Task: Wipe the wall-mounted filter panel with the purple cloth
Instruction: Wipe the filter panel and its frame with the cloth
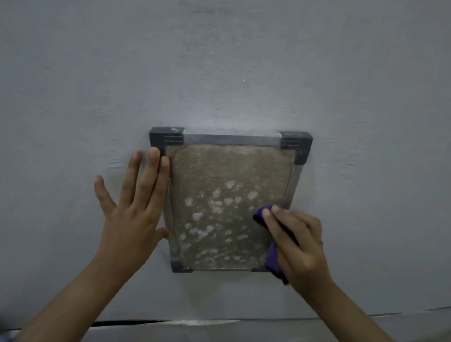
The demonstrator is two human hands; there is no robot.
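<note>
The panel (230, 203) sits on the grey wall (235, 47), bare wall on every side. My left hand (132, 209) lies flat, fingers straight, fingertips on the left frame edge. My right hand (299, 243) grips the cloth (270, 257), bunched and purple, at the lower right edge. Metal frame, dark corner caps (mesh brownish, pale-spotted).

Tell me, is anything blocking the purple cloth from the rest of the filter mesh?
Nothing visible. The right hand presses the purple cloth on the mesh's lower right; the left hand lies flat at the filter panel's left edge.
</note>
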